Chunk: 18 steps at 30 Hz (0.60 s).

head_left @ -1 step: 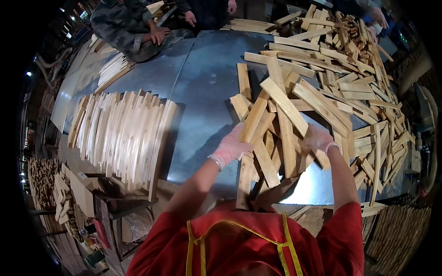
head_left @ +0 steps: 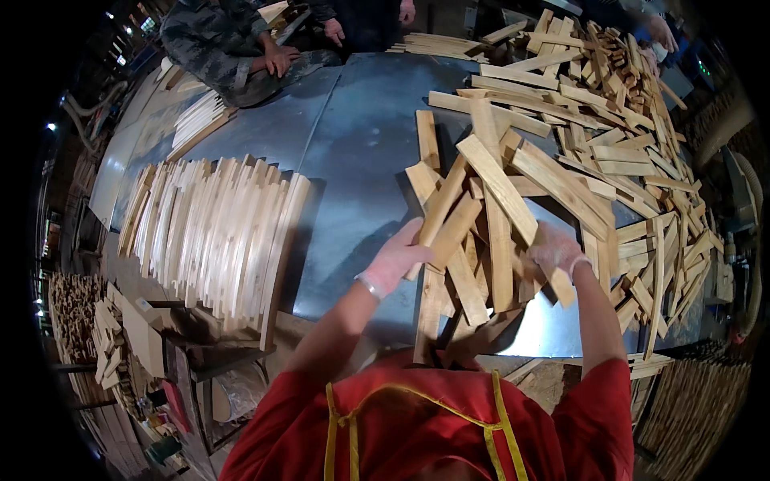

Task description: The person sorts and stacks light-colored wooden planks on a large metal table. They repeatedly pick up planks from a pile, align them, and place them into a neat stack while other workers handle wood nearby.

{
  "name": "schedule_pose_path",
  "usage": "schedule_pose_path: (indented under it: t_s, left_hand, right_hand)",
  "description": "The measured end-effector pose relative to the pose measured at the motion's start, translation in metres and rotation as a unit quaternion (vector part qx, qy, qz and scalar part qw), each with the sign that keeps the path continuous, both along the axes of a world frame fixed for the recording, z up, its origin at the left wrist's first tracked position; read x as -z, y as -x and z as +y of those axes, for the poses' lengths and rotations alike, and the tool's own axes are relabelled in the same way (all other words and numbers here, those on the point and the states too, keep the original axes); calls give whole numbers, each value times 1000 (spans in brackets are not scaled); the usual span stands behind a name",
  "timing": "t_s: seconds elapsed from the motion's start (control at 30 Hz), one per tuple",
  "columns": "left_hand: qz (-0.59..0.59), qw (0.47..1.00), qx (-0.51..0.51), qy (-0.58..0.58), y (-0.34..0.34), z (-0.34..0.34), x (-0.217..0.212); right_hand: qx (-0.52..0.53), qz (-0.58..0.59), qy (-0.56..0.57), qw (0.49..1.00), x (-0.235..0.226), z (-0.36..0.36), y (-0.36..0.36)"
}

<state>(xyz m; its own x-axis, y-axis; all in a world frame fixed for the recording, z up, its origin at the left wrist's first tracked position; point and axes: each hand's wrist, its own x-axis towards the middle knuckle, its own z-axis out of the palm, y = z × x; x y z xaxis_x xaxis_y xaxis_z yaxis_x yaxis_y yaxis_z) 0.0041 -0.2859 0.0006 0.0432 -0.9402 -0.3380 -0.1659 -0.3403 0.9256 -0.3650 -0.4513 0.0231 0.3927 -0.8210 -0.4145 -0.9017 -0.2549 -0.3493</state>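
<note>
Both my hands wear thin pinkish gloves and are at a loose heap of wooden slats [head_left: 497, 232] in front of me. On the heap's left side, my left hand [head_left: 395, 258] is closed round the lower end of a slanted wooden slat [head_left: 443, 202], its thumb on the near side. A shorter slat [head_left: 455, 232] lies against its fingertips. To the right, my right hand [head_left: 557, 247] has curled fingers around a wooden slat [head_left: 559, 285] whose end sticks out below them. Other slats partly hide its fingertips.
A row of pale slats [head_left: 216, 232] lies side by side at the left of the metal table [head_left: 365, 152]. A larger pile of slats [head_left: 609, 120] spreads over the right side. Across the table are a person's hands [head_left: 278, 58] and another person's hand [head_left: 334, 31].
My left hand has shifted slightly left, and the short slat by its fingertips has tilted and come more into view. My right hand stays almost in place.
</note>
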Motion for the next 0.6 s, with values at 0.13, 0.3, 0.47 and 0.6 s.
schedule_pose_path:
  t_s: [0.13, 0.3, 0.47, 0.6]
  left_hand:
    - [526, 847, -55, -63, -55, 95, -8]
    - [429, 890, -87, -126, -89, 165, -26]
    - [157, 981, -75, -83, -119, 220, 26]
    - [-22, 998, -44, -25, -119, 239, 19]
  right_hand:
    - [196, -416, -153, 875, 2, 67, -25]
    - [247, -507, -217, 797, -2, 140, -129]
    - [241, -491, -230, 805, 31, 205, -247]
    - [274, -381, -162, 868, 54, 247, -313]
